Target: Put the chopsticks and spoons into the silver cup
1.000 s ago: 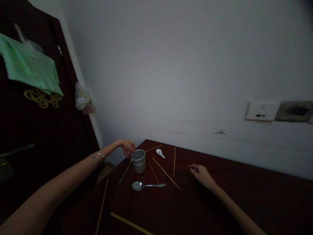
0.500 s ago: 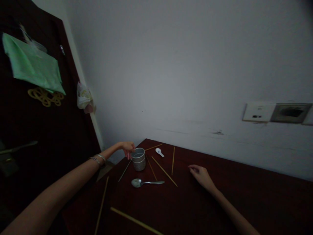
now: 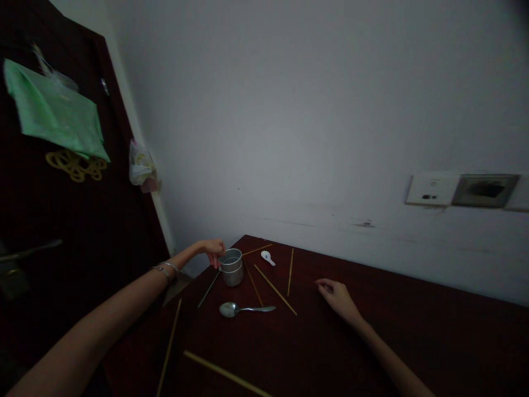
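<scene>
My left hand [image 3: 212,249] reaches out to the far left corner of the dark red table [image 3: 372,336] and its fingers curl against the left side of a small metal cup [image 3: 232,267], gripping it. Bracelets show on that wrist. My right hand [image 3: 336,296] rests on the table further right, fingers loosely curled, nothing visible in it. A metal spoon [image 3: 243,309] lies in front of the cup. A small white spoon [image 3: 268,257] lies behind it. Several wooden chopsticks [image 3: 275,289] are scattered around the cup.
More chopsticks [image 3: 223,374] lie near the table's front left edge. A grey wall with a socket plate [image 3: 432,189] stands behind the table. A dark door [image 3: 61,220] at left carries a green cloth [image 3: 53,113] and a hanging bag [image 3: 139,167].
My left hand has come down from above the cup's rim onto its left side and closed on it. My right hand has stayed put.
</scene>
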A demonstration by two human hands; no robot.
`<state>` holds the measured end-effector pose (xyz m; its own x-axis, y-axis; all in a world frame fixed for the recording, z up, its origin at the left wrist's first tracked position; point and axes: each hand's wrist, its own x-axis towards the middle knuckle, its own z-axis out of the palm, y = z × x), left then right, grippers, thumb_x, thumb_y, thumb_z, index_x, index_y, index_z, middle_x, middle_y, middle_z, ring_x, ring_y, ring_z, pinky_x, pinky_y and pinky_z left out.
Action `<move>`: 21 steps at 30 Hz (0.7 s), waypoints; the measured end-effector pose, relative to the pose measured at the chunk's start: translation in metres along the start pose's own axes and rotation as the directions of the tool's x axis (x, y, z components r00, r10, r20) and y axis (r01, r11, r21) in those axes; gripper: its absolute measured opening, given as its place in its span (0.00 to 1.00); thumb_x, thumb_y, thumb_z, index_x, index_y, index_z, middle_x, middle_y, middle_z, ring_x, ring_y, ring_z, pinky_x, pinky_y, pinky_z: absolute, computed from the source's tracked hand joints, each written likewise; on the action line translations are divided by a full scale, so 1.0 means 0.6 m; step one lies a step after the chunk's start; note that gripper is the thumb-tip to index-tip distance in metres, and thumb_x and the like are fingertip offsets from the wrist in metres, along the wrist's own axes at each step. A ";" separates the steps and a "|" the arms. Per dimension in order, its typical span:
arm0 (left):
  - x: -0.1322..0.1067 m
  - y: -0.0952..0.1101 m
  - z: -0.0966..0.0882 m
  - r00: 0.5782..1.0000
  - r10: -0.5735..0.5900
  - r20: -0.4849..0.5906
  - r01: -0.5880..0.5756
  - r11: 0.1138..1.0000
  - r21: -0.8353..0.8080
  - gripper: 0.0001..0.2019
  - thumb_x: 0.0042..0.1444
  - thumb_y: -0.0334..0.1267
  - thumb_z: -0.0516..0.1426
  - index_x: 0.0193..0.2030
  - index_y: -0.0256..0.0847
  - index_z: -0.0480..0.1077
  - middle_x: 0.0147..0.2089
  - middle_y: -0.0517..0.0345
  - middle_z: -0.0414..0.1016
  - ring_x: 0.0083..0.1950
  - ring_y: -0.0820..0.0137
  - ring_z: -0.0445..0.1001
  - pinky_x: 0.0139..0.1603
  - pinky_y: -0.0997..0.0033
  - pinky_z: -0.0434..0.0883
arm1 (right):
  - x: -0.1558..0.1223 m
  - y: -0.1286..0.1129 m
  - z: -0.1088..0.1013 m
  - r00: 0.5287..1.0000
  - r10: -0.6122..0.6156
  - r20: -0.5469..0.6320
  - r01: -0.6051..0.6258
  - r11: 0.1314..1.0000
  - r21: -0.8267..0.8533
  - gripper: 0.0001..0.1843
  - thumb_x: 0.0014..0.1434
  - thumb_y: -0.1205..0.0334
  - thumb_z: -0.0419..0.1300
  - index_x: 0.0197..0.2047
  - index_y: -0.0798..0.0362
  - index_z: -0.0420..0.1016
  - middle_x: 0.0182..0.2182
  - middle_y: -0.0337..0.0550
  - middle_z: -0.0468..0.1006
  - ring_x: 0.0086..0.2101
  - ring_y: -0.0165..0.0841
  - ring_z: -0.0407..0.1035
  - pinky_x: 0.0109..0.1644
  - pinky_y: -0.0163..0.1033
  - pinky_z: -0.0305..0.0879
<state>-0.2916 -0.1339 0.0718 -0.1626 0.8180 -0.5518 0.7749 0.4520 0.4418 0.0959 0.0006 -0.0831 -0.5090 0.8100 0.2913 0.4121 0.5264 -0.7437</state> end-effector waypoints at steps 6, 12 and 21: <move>-0.002 0.000 -0.004 0.999 -0.046 0.027 0.047 0.999 -0.028 0.08 0.49 0.32 0.48 0.32 0.33 0.67 0.26 0.47 0.75 0.27 0.66 0.75 0.28 0.71 0.70 | 0.001 0.004 0.001 1.000 -0.004 -0.008 0.004 1.000 0.003 0.19 0.49 0.58 0.48 0.36 0.58 0.75 0.21 0.42 0.72 0.24 0.33 0.65 0.29 0.35 0.59; -0.007 0.002 -0.004 0.999 -0.034 0.041 0.036 0.998 -0.046 0.09 0.51 0.35 0.48 0.33 0.34 0.67 0.29 0.47 0.76 0.29 0.67 0.75 0.27 0.73 0.69 | -0.001 -0.001 0.000 1.000 0.002 -0.023 -0.002 1.000 0.019 0.18 0.48 0.59 0.49 0.35 0.58 0.76 0.22 0.43 0.73 0.24 0.33 0.66 0.31 0.36 0.60; -0.013 -0.013 -0.018 0.996 -0.078 -0.039 0.076 0.995 -0.061 0.21 0.52 0.51 0.48 0.43 0.33 0.62 0.36 0.41 0.75 0.30 0.64 0.75 0.27 0.71 0.70 | 0.004 0.004 0.000 1.000 0.028 -0.012 -0.028 0.999 0.019 0.20 0.47 0.58 0.48 0.36 0.60 0.75 0.21 0.43 0.73 0.24 0.33 0.66 0.29 0.35 0.59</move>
<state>-0.3027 -0.1398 0.0800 -0.2464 0.7933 -0.5567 0.7214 0.5337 0.4412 0.0956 0.0041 -0.0838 -0.4886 0.8272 0.2774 0.4118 0.4990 -0.7625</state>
